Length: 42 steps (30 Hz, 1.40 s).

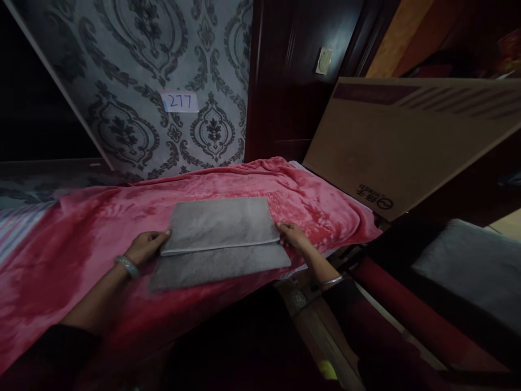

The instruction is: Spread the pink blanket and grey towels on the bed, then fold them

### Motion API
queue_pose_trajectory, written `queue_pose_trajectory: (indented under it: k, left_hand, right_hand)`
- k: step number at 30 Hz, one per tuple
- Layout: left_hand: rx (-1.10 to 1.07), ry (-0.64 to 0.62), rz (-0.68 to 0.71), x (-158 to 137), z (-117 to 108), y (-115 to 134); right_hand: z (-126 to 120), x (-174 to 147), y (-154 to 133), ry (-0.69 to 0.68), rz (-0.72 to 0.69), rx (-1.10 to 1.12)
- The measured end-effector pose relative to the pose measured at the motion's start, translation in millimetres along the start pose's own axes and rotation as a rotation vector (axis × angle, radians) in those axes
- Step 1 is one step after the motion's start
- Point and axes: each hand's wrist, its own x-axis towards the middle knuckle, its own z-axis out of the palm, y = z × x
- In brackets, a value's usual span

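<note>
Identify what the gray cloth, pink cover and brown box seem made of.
Gray cloth: probably short-pile plush or towelling, matte, with a soft-looking face.
Pink cover: likely plush fleece; its sheen shifts in light and dark patches.
Brown box: apparently cardboard, dull, flat-sided, with printed lettering.

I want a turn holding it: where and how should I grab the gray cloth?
Probably pinch the gray cloth by its left and right edges, near the top layer's front corners, coming from each side. It lies flat on the pink blanket and looks folded, so those thin edges should suit fingertips.
</note>
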Motion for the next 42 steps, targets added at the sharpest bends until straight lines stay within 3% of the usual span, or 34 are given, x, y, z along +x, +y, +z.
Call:
queue_pose_trajectory:
  k: [8,11,14,17,20,22,25,31,37,42]
  left_hand:
    - [0.025,-0.096,0.01,19,4,-6]
    - [0.253,0.033,0.061,22,-4,5]
    - [0.526,0.193,0.276,32,-4,34]
    - [0.693,0.059,0.466,42,18,64]
    - [0.811,-0.152,0.451,46,51,75]
    - [0.846,-0.181,0.424,45,69,71]
    - [0.842,-0.115,0.435,42,81,61]
    - [0.813,-0.104,0.456,42,80,54]
    - [0.831,-0.096,0.458,44,82,51]
    - [0.789,-0.089,0.473,40,85,48]
  right_hand:
    - [12,7,7,0.047,-0.008,0.026]
    - [10,8,8,0.005,0.011,-0.016]
    - [6,17,3,0.001,0.021,-0.088]
    - [6,34,-5,0.045,0.026,-0.192]
    - [13,51,-10,0.114,0.03,-0.326]
    - [20,57,-13,0.17,0.023,-0.414]
    - [31,57,-12,0.224,0.011,-0.535]
    - [34,43,-10,0.2,0.007,-0.903]
    - [34,37,-18,0.189,0.067,-0.998]
    - [38,35,-12,0.221,0.002,-1.055]
